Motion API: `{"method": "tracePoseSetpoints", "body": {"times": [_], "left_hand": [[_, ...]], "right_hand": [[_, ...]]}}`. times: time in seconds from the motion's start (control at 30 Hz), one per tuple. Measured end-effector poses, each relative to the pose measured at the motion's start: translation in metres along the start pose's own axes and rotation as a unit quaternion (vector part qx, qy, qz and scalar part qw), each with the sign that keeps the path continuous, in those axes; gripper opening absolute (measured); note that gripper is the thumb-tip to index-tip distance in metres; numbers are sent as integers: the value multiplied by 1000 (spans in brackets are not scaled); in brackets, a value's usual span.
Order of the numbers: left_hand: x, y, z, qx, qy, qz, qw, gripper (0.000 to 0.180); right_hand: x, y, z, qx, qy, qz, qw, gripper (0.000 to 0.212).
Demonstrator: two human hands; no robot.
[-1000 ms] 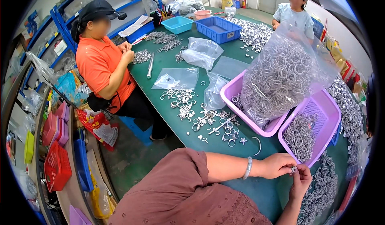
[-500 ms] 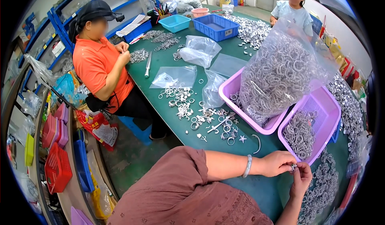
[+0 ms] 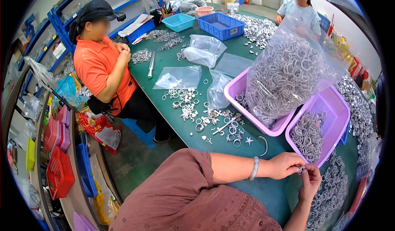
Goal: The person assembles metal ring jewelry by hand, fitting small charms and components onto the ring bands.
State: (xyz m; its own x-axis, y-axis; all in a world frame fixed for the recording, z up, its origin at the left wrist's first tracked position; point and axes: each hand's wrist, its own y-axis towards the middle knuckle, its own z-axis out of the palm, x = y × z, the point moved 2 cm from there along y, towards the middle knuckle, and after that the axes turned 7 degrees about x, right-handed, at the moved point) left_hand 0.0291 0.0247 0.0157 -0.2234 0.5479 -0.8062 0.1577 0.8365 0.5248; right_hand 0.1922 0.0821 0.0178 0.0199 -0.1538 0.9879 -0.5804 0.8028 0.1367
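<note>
My left hand (image 3: 284, 166), with a pale bangle (image 3: 254, 169) on its wrist, and my right hand (image 3: 310, 183) meet at the near edge of a purple basket (image 3: 340, 115). Their fingertips pinch a small silvery metal piece (image 3: 302, 169) between them; its exact shape is too small to make out. Silvery rings (image 3: 306, 137) fill the near part of that basket. A heap of similar rings (image 3: 328, 192) lies on the green table beside my right hand. Just beyond my left hand rests a curved silvery strip (image 3: 264, 146).
A big clear bag of rings (image 3: 286, 72) stands in a second purple basket (image 3: 235, 92). Loose rings and charms (image 3: 230, 128) spread left of it. A co-worker in orange (image 3: 103, 62) stands at the left table edge; another person (image 3: 302, 8) is at the far right. Blue basket (image 3: 222, 26) at the back.
My hands stay nearly in place, the fingers shifting slightly around the small piece. The orange-shirted co-worker's hands have drawn a little closer to the body. The far person's hand has moved slightly.
</note>
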Motion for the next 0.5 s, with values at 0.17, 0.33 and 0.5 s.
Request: {"method": "tracePoseSetpoints", "body": {"times": [0.17, 0.33, 0.5], "left_hand": [[-2, 0, 4, 9, -14, -2, 1000, 20], [3, 3, 4, -9, 13, 2, 1000, 20], [5, 2, -3, 19, -8, -70, 997, 23]], "right_hand": [[2, -7, -2, -12, -8, 4, 1000, 10], [4, -5, -4, -9, -42, 29, 999, 10], [-1, 5, 2, 40, 55, 24, 997, 14]]}}
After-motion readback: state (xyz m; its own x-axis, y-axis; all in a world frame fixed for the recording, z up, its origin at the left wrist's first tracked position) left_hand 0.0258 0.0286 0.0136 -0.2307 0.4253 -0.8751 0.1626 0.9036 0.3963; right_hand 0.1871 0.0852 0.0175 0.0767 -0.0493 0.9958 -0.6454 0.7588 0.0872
